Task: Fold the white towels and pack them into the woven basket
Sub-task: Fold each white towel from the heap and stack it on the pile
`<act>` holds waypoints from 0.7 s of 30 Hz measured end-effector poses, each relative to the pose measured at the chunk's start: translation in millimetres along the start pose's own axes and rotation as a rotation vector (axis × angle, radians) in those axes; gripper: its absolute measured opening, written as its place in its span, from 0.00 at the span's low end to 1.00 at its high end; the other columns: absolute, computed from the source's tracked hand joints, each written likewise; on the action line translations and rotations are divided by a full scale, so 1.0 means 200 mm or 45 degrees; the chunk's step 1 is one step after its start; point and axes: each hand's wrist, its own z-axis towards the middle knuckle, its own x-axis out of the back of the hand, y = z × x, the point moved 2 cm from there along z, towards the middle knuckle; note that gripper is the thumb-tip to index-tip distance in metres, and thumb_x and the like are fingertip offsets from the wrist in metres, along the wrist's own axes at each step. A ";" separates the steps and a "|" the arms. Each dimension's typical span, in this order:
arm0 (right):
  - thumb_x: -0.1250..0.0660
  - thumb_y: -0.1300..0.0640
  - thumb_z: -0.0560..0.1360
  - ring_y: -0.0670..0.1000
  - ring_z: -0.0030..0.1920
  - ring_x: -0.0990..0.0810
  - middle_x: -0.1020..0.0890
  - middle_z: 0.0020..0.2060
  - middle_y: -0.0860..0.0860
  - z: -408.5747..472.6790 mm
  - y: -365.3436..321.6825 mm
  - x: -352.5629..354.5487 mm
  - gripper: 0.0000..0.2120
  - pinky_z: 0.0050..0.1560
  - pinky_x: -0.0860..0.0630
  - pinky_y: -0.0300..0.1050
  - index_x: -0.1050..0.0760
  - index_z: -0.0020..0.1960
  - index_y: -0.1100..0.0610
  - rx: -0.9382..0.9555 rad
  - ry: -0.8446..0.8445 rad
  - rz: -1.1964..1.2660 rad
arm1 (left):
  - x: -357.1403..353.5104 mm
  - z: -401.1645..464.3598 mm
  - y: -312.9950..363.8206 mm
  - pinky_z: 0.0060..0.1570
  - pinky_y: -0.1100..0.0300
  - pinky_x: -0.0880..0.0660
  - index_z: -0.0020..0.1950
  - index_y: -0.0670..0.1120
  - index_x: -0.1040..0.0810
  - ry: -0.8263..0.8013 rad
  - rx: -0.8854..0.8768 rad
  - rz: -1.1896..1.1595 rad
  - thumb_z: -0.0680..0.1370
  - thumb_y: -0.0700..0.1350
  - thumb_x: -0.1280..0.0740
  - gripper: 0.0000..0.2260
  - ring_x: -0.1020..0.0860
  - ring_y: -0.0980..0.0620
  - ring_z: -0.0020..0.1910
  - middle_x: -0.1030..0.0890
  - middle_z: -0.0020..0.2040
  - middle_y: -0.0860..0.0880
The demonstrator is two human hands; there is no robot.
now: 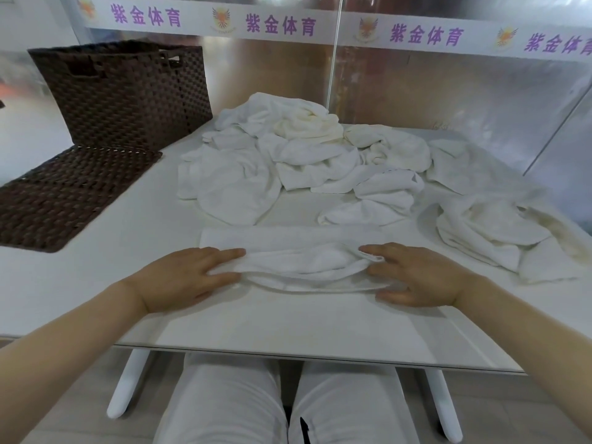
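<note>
A white towel [298, 261] lies partly folded on the white table [288, 325] right in front of me. My left hand [189, 277] holds its left end between thumb and fingers. My right hand [416, 277] holds its right end the same way, index finger at the towel's corner. Behind it a heap of crumpled white towels [288, 155] spreads across the middle of the table. The dark brown woven basket [128, 91] stands at the far left.
The basket's flat woven lid [64, 193] lies on the table left of the heap. More crumpled towels [499, 232] lie at the right. A frosted wall with purple lettering closes the back. My legs show under the table's near edge.
</note>
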 end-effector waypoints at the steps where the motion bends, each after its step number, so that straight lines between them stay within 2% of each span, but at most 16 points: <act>1: 0.34 0.42 0.75 0.49 0.59 0.23 0.28 0.71 0.51 0.00 0.00 -0.01 0.16 0.46 0.22 0.42 0.21 0.58 0.49 0.016 -0.006 -0.005 | -0.01 0.00 -0.03 0.42 0.52 0.20 0.69 0.50 0.29 -0.009 0.046 -0.040 0.76 0.44 0.33 0.21 0.21 0.42 0.51 0.33 0.74 0.40; 3: 0.34 0.48 0.76 0.52 0.56 0.20 0.26 0.69 0.53 0.00 0.00 -0.02 0.10 0.43 0.22 0.43 0.21 0.54 0.51 0.061 0.015 -0.044 | 0.00 0.03 0.01 0.41 0.54 0.21 0.70 0.51 0.31 0.008 0.075 -0.025 0.77 0.47 0.33 0.21 0.21 0.43 0.48 0.32 0.73 0.41; 4: 0.36 0.48 0.78 0.52 0.55 0.20 0.25 0.68 0.53 0.00 0.00 -0.01 0.09 0.41 0.22 0.43 0.21 0.52 0.51 0.072 0.030 -0.058 | 0.02 0.03 0.03 0.44 0.54 0.21 0.70 0.56 0.33 -0.028 0.064 0.022 0.81 0.53 0.40 0.17 0.20 0.44 0.50 0.31 0.73 0.43; 5: 0.39 0.48 0.79 0.52 0.54 0.19 0.25 0.68 0.53 0.00 0.00 0.00 0.10 0.40 0.22 0.42 0.21 0.52 0.51 0.067 0.044 -0.063 | 0.05 0.04 0.03 0.50 0.53 0.23 0.69 0.64 0.35 0.037 0.041 0.025 0.82 0.62 0.50 0.16 0.21 0.45 0.54 0.31 0.73 0.46; 6: 0.42 0.46 0.81 0.51 0.54 0.20 0.25 0.68 0.53 -0.01 0.00 0.01 0.13 0.40 0.22 0.42 0.22 0.52 0.51 0.054 0.072 -0.059 | 0.05 0.04 0.03 0.55 0.53 0.24 0.67 0.70 0.37 0.070 0.043 -0.029 0.80 0.68 0.57 0.19 0.22 0.47 0.59 0.29 0.72 0.50; 7: 0.46 0.45 0.82 0.49 0.55 0.20 0.25 0.68 0.52 -0.02 0.00 0.03 0.16 0.41 0.23 0.41 0.22 0.52 0.51 0.023 0.101 -0.040 | 0.05 0.02 0.03 0.55 0.54 0.24 0.64 0.69 0.34 0.054 0.053 -0.041 0.79 0.69 0.59 0.21 0.21 0.48 0.59 0.26 0.69 0.51; 9: 0.51 0.43 0.83 0.46 0.54 0.22 0.26 0.69 0.51 -0.06 0.01 0.05 0.20 0.44 0.25 0.37 0.24 0.53 0.52 -0.070 0.134 0.032 | 0.07 -0.02 0.03 0.43 0.58 0.20 0.59 0.54 0.23 0.030 0.075 0.040 0.84 0.59 0.56 0.23 0.18 0.47 0.51 0.20 0.62 0.48; 11: 0.54 0.42 0.84 0.47 0.55 0.21 0.24 0.67 0.50 -0.11 0.02 0.04 0.21 0.49 0.25 0.37 0.26 0.56 0.53 -0.140 0.132 0.056 | 0.02 -0.09 0.03 0.39 0.59 0.19 0.54 0.47 0.20 0.056 0.078 0.025 0.85 0.54 0.52 0.22 0.17 0.48 0.48 0.19 0.59 0.48; 14: 0.55 0.42 0.84 0.51 0.54 0.18 0.20 0.62 0.51 -0.17 -0.01 -0.03 0.21 0.51 0.22 0.40 0.28 0.58 0.51 -0.130 0.030 0.014 | -0.03 -0.13 0.08 0.44 0.57 0.19 0.57 0.45 0.19 0.021 0.080 -0.069 0.82 0.50 0.43 0.16 0.18 0.48 0.54 0.20 0.62 0.49; 16: 0.52 0.43 0.83 0.49 0.55 0.19 0.20 0.60 0.50 -0.19 -0.04 -0.04 0.17 0.50 0.22 0.39 0.28 0.54 0.50 -0.073 -0.016 0.019 | -0.02 -0.15 0.09 0.55 0.56 0.21 0.55 0.46 0.18 0.055 0.001 -0.069 0.82 0.50 0.42 0.15 0.21 0.49 0.61 0.21 0.65 0.50; 18: 0.47 0.39 0.81 0.47 0.51 0.20 0.19 0.56 0.47 -0.20 -0.06 -0.01 0.15 0.48 0.23 0.39 0.28 0.52 0.48 -0.116 0.005 0.085 | 0.00 -0.18 0.10 0.64 0.55 0.27 0.49 0.48 0.19 0.059 0.008 -0.173 0.82 0.53 0.42 0.15 0.24 0.51 0.65 0.22 0.67 0.51; 19: 0.46 0.36 0.79 0.46 0.45 0.20 0.18 0.51 0.45 -0.21 -0.06 0.01 0.17 0.44 0.22 0.40 0.29 0.53 0.48 -0.185 0.043 0.136 | 0.02 -0.19 0.10 0.63 0.56 0.27 0.47 0.48 0.20 0.109 0.077 -0.285 0.82 0.55 0.42 0.15 0.23 0.54 0.64 0.22 0.66 0.54; 21: 0.46 0.32 0.78 0.44 0.38 0.21 0.18 0.46 0.42 -0.21 -0.08 0.02 0.19 0.39 0.24 0.41 0.34 0.54 0.46 -0.341 0.094 0.224 | 0.06 -0.19 0.12 0.53 0.59 0.24 0.46 0.50 0.25 0.229 0.351 -0.568 0.81 0.61 0.43 0.17 0.21 0.62 0.56 0.19 0.59 0.62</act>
